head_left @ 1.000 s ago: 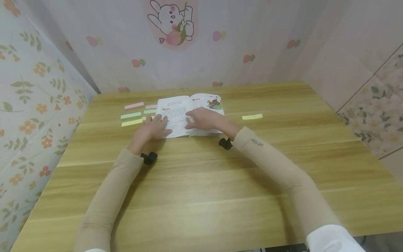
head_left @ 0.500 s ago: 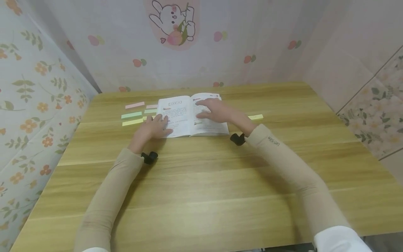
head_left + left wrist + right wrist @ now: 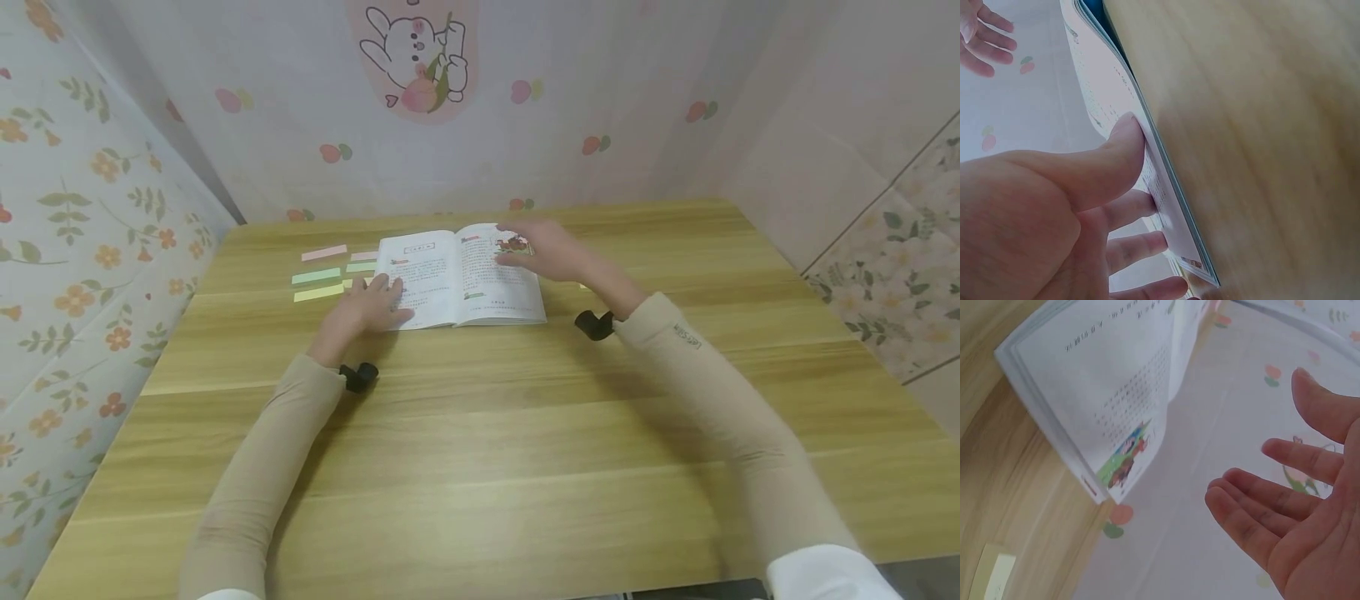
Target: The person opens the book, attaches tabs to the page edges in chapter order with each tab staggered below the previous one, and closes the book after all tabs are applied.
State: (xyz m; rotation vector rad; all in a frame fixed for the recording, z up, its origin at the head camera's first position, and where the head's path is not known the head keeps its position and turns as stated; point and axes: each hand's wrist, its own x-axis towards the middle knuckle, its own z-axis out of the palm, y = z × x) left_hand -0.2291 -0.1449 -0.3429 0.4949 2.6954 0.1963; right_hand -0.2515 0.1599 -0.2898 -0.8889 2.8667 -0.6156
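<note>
An open book (image 3: 480,292) lies near the back of the table, with printed text on both pages and a coloured picture at the right page's upper corner. My left hand (image 3: 367,307) rests on the left page's outer lower part; in the left wrist view its thumb (image 3: 1124,140) touches the paper, with fingers spread. Over the right page's outer edge is my right hand (image 3: 551,250), holding nothing. The right wrist view shows that hand (image 3: 1310,519) apart from the book (image 3: 1104,369), thumb and fingers spread and slightly bent.
Left of the book lie pink (image 3: 324,252), green (image 3: 316,277) and yellow (image 3: 318,293) paper strips, with more strips partly beside its edge. A yellow strip (image 3: 999,575) on the right is mostly hidden by my right arm in the head view. A patterned curtain (image 3: 450,167) hangs behind the table.
My right hand has moved right, from the book's middle across the right page to its outer edge, uncovering the page's text. The left hand has stayed in place.
</note>
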